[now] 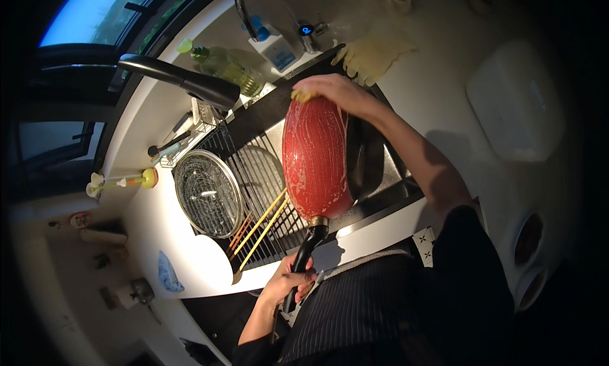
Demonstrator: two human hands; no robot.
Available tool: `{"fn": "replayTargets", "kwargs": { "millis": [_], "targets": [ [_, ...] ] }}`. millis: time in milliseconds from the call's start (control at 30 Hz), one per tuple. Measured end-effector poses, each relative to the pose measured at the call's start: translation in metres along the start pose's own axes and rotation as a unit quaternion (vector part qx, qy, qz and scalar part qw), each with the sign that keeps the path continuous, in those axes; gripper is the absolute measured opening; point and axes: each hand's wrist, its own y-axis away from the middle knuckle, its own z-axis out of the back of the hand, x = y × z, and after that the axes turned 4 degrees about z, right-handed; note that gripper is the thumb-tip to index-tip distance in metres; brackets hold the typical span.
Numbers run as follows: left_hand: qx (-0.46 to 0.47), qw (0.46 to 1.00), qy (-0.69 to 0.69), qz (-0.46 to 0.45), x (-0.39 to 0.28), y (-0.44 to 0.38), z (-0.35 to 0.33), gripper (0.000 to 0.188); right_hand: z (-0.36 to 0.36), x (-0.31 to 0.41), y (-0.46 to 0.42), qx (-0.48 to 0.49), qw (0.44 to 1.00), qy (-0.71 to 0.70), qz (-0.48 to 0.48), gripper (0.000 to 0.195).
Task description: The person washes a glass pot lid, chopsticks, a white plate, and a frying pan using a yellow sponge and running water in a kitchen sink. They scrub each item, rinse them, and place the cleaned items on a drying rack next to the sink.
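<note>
A red frying pan (315, 152) is held tilted above the sink (392, 164), its soapy outer side facing up. My left hand (288, 281) is closed around its black handle (311, 242), close to the counter's front edge. At the far end of the pan, my right hand (338, 91) presses a yellow sponge (302, 96) against the rim area. White suds run in streaks down the red surface. The palm and most fingertips of the right hand are hidden.
A black roll-up rack (259, 149) spans the sink's left side. On it rest a glass lid (209, 192) and chopsticks (261, 219), beside a white dish (211, 261). A black faucet (181, 78), soap bottles (278, 49) and rubber gloves (373, 57) stand or lie behind.
</note>
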Motion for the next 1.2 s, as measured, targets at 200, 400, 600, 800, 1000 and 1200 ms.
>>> {"fn": "replayTargets", "kwargs": {
  "millis": [200,400,600,800,1000,1200],
  "targets": [
    [0.054,0.996,0.069,-0.013,0.005,-0.005,0.005,0.024,-0.007,-0.087,0.082,-0.202,0.821,-0.37,-0.384,0.06],
    [0.06,0.996,0.05,-0.043,-0.003,-0.026,0.005,0.025,-0.099,-0.085,0.153,-0.141,0.579,-0.785,-0.169,0.043],
    [0.01,0.998,-0.023,-0.056,-0.009,-0.035,0.011,0.026,-0.111,-0.045,0.158,-0.187,0.614,-0.734,-0.222,0.046],
    [-0.042,0.984,-0.165,-0.043,-0.003,-0.021,0.033,0.026,-0.008,-0.06,0.087,-0.271,0.799,-0.471,-0.255,0.045],
    [-0.082,0.973,-0.203,-0.071,-0.013,-0.016,0.032,0.021,0.007,0.013,0.067,-0.129,0.954,-0.27,-0.034,0.045],
    [-0.159,0.949,-0.268,-0.055,-0.005,-0.024,0.026,0.035,-0.038,0.049,0.114,-0.179,0.982,0.064,-0.001,0.053]
  ]
}}
